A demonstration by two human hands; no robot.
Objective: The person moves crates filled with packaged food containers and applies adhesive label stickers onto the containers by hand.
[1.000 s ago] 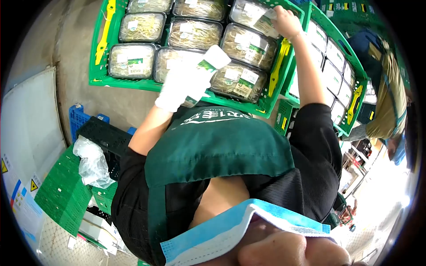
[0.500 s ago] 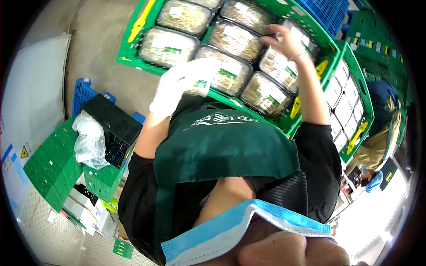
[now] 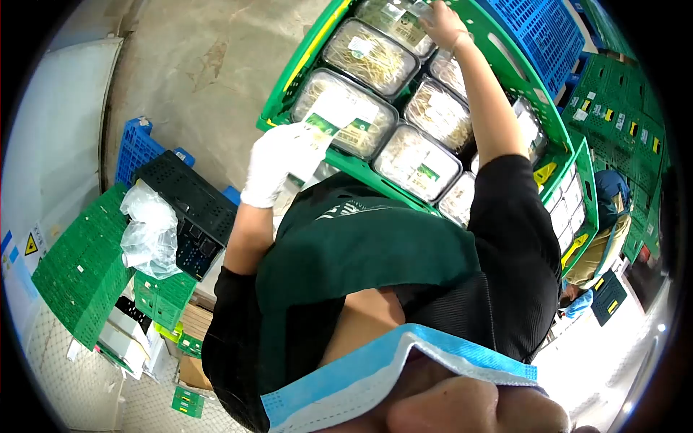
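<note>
My left hand (image 3: 271, 164), in a white glove, is closed around several white-and-green paper labels (image 3: 330, 115). They stick out over the near-left packs. My bare right hand (image 3: 444, 27) reaches to the far side of the green crate (image 3: 375, 179). Its bent fingers are on the edge of a label (image 3: 408, 29) over a clear-lidded pack of sprouts (image 3: 372, 16); the contact is partly hidden. Beside it in the crate sit several more packs, such as a sprout pack (image 3: 369, 58) with only a small sticker and a labelled pack (image 3: 417, 162).
A second green crate (image 3: 586, 209) of packs stands at right, near a bent-over person (image 3: 603, 245). Blue crates (image 3: 538, 40) and stacked green crates (image 3: 613, 94) are behind. At left lie a black crate (image 3: 189, 191), a plastic bag (image 3: 150, 231) and a green crate (image 3: 83, 263).
My right hand has moved left and farther away, from the right-hand packs to a far-left one. The crate appears shifted right in view. My left hand still holds labels, now fanned out more visibly.
</note>
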